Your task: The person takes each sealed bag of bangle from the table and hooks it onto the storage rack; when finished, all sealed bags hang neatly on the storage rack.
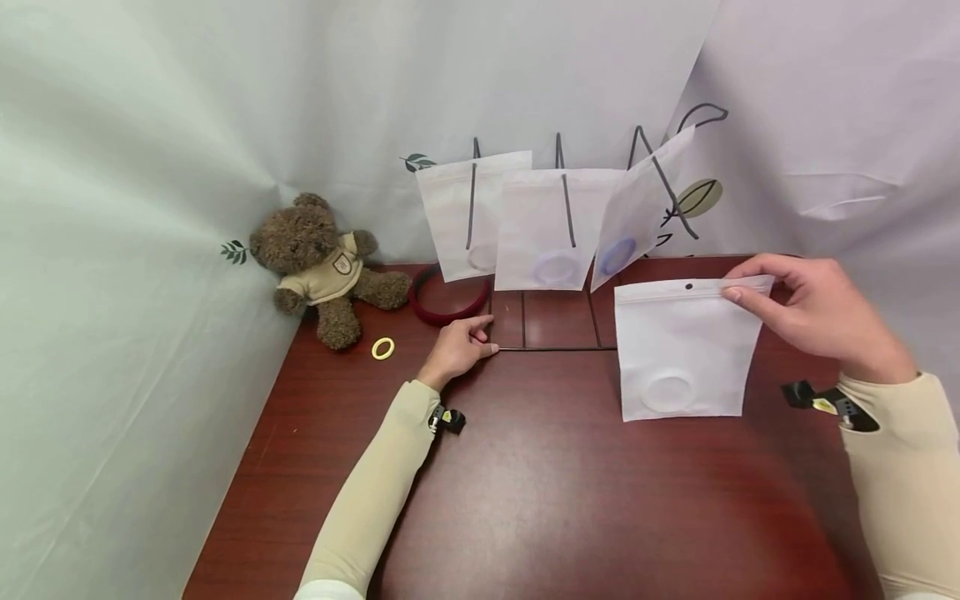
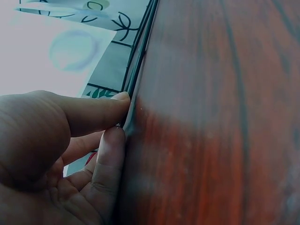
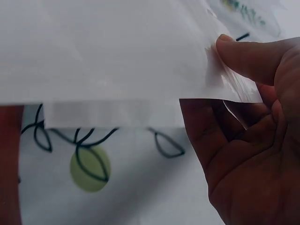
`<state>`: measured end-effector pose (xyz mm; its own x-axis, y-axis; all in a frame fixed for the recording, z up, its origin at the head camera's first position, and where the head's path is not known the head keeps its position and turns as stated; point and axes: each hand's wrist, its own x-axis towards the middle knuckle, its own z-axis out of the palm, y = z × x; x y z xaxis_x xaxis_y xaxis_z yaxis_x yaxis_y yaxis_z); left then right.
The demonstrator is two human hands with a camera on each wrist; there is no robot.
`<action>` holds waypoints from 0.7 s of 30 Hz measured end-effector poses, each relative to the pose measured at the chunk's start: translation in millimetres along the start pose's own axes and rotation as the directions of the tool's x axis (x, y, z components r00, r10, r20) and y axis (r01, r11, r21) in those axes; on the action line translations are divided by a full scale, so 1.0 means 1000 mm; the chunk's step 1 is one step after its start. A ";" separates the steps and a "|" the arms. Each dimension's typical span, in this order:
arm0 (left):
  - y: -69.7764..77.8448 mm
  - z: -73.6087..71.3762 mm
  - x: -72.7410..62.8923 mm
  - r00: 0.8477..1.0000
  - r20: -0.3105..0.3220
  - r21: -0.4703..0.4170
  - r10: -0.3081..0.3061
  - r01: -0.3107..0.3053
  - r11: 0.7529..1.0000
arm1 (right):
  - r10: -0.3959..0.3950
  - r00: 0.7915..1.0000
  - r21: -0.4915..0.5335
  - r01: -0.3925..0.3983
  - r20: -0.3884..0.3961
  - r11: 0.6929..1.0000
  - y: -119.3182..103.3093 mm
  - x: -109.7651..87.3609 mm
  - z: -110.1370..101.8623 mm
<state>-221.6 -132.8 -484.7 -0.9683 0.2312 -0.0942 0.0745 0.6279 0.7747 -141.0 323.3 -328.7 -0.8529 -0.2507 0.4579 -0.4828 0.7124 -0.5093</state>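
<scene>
My right hand (image 1: 813, 312) pinches the top corner of a white flat pouch (image 1: 690, 342) with a small hole in its top strip. A round ring shape shows through its lower part. In the right wrist view the thumb lies over the pouch (image 3: 117, 51) and the other fingers are behind it. With thumb and index finger my left hand (image 1: 459, 346) pinches the front left corner of a black wire rack (image 1: 555, 348) that stands on the table. Three similar pouches, left (image 1: 446, 208), middle (image 1: 525, 225) and right (image 1: 637, 208), hang from the rack's hooks; rings show through them.
A brown teddy bear (image 1: 294, 240) leans against the curtain (image 1: 150, 208) at the back left. Beside it a yellow ring (image 1: 382, 348) and a dark red hoop (image 1: 435, 318) lie on the reddish-brown table (image 1: 570, 483). The right-hand hook (image 1: 705, 107) rises behind the right pouch.
</scene>
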 end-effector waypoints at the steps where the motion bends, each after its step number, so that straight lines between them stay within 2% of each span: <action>1: 0.000 0.000 0.000 1.000 -0.001 0.000 -0.001 0.001 1.000 | -0.016 1.000 0.004 0.016 0.000 1.000 -0.005 0.001 0.001; 11: -0.001 0.000 0.000 1.000 -0.002 -0.002 -0.015 0.015 1.000 | -0.152 0.988 0.040 0.153 -0.010 0.988 -0.030 0.017 0.012; 21: -0.001 0.001 0.001 1.000 -0.003 -0.003 -0.009 0.009 1.000 | -0.192 0.970 0.088 0.207 -0.150 0.974 -0.062 0.034 0.032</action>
<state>-222.4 -132.8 -486.4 -0.9697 0.2231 -0.0997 0.0645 0.6274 0.7760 -146.5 249.7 -305.4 -0.7044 -0.2817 0.6515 -0.6644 0.5847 -0.4655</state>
